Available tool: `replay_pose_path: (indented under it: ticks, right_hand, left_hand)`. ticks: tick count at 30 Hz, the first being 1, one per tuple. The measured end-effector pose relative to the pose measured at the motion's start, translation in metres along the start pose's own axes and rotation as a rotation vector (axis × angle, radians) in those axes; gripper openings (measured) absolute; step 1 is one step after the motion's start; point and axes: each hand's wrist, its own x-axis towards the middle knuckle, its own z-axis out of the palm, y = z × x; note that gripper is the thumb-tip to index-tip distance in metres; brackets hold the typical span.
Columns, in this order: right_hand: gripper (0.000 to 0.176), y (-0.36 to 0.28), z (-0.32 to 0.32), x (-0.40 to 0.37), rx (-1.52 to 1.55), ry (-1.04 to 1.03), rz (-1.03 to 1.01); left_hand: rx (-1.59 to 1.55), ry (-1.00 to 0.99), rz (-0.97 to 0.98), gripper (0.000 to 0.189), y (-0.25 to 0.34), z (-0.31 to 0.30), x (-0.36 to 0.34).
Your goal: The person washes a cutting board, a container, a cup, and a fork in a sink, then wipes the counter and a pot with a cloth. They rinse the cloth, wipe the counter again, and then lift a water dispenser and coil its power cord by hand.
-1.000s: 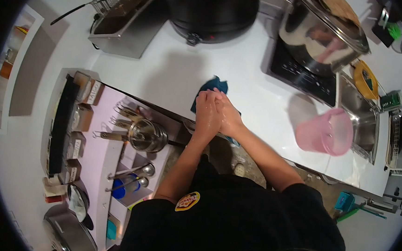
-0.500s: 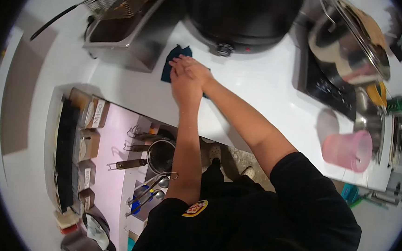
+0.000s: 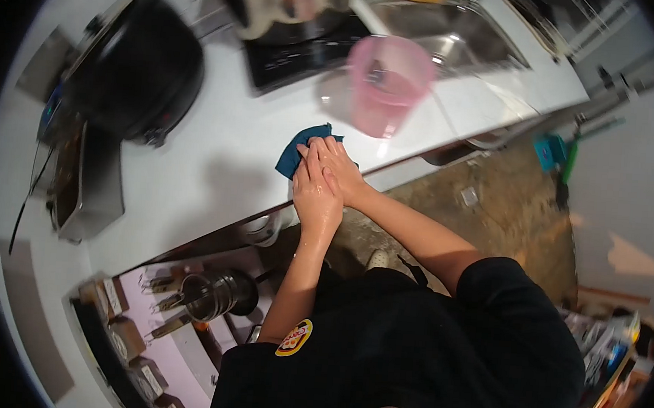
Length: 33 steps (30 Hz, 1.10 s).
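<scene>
A dark teal cloth (image 3: pixel 293 150) lies on the white counter close to its front edge. Both hands press down on it, overlapping, with the cloth showing past the fingers. My left hand (image 3: pixel 316 203) comes from the left and looks wet, its fingers against the other hand and the cloth. My right hand (image 3: pixel 342 171) rests beside and partly over it, fingertips on the cloth. The palms and part of the cloth are hidden. Just beyond the hands stands a pink translucent pitcher (image 3: pixel 383 105).
Behind the pitcher are a black induction cooktop (image 3: pixel 272 67) with a steel pot (image 3: pixel 280 7) and a metal sink (image 3: pixel 460 31). A large black cooker (image 3: pixel 143 70) and a steel container (image 3: pixel 93 188) stand left. Below the counter hang strainers (image 3: pixel 207 298).
Both hands have moved the cloth along the counter, away from the steel container and toward the pitcher and front edge. The head view has turned to the right.
</scene>
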Motion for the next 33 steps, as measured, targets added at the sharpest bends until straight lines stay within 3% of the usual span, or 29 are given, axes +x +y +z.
replay_pose_path:
  ticks: [2, 4, 6, 8, 9, 10, 12, 13, 14, 16, 17, 19, 20, 21, 22, 24, 25, 26, 28, 30, 32, 33]
  right_hand:
    - [0.035, 0.033, -0.032, -0.04, -0.009, 0.043, 0.061]
    - [0.03, 0.064, -0.065, -0.076, 0.031, 0.097, 0.066]
    - [0.03, 0.084, -0.097, -0.11, 0.221, 0.135, 0.345]
    - [0.033, 0.118, -0.12, -0.129, 0.198, 0.486, 0.405]
    - [0.034, 0.131, -0.134, -0.136, 0.234, 0.63, 0.549]
    - [0.036, 0.133, -0.159, -0.135, 0.272, 0.77, 0.694]
    - [0.036, 0.15, -0.195, -0.129, 0.217, 1.032, 0.641]
    - [0.035, 0.154, -0.213, -0.124, 0.259, 1.084, 0.601]
    - [0.032, 0.161, -0.224, -0.122, 0.245, 1.115, 0.571]
    - [0.026, 0.165, -0.237, -0.118, 0.261, 1.109, 0.545]
    - [0.022, 0.167, -0.243, -0.118, 0.25, 1.019, 0.535]
    - [0.013, 0.181, -0.251, -0.119, 0.179, 0.829, 0.494]
    - [0.016, 0.189, -0.255, -0.12, 0.131, 0.637, 0.655]
    - [0.019, 0.204, -0.266, -0.116, -0.078, 0.515, 0.588]
    - [0.024, 0.22, -0.274, -0.112, -0.283, 0.39, 0.52]
    - [0.027, 0.265, -0.283, -0.1, -0.178, 0.178, 0.518]
    - [0.029, 0.289, -0.295, -0.088, 0.007, 0.029, 0.554]
    - [0.03, 0.314, -0.307, -0.076, 0.181, -0.117, 0.611]
    - [0.04, 0.358, -0.329, -0.06, 0.869, -0.04, 0.521]
    - [0.074, 0.404, -0.311, -0.048, 1.464, 0.298, 0.192]
    - [0.092, 0.401, -0.288, -0.029, 1.795, 0.4, 0.176]
    - [0.094, 0.398, -0.277, -0.013, 1.978, 0.342, 0.035]
  left_hand:
    - [-0.024, -0.106, 0.052, 0.045, 0.042, 0.022, -0.011]
    - [-0.383, -0.256, -0.009, 0.045, 0.074, 0.042, -0.017]
    - [-0.608, -0.311, -0.043, 0.046, 0.098, 0.06, -0.024]
    - [-0.715, -0.255, -0.034, 0.048, 0.119, 0.082, -0.026]
    - [-0.698, -0.302, -0.053, 0.048, 0.128, 0.09, -0.027]
    - [-0.906, -0.43, -0.229, 0.049, 0.144, 0.097, -0.027]
    - [-1.303, -0.687, -0.611, 0.051, 0.176, 0.109, -0.028]
    - [-1.484, -0.933, -0.779, 0.063, 0.187, 0.116, -0.021]
    - [-1.693, -1.069, -0.797, 0.066, 0.199, 0.122, -0.011]
    - [-2.116, -1.339, -0.804, 0.072, 0.222, 0.135, 0.017]
    - [-2.14, -1.194, -0.883, 0.079, 0.231, 0.146, 0.033]
    - [-2.078, -1.169, -0.79, 0.076, 0.235, 0.171, 0.063]
    - [-2.049, -1.156, -0.743, 0.074, 0.237, 0.186, 0.076]
    - [-1.88, -1.057, -0.795, 0.062, 0.239, 0.202, 0.081]
    - [-1.817, -1.106, -0.793, 0.057, 0.244, 0.211, 0.091]
    - [-1.686, -1.206, -0.796, 0.051, 0.257, 0.226, 0.113]
    - [-1.799, -1.247, -0.928, 0.049, 0.264, 0.24, 0.127]
    - [-1.826, -1.318, -0.855, 0.046, 0.273, 0.249, 0.141]
    - [-1.864, -1.441, -0.704, 0.039, 0.288, 0.263, 0.171]
    - [-2.256, -1.454, -0.993, 0.026, 0.314, 0.266, 0.193]
    - [-2.609, -1.487, -1.04, 0.023, 0.334, 0.272, 0.209]
    - [-2.727, -1.358, -1.042, 0.021, 0.346, 0.27, 0.214]
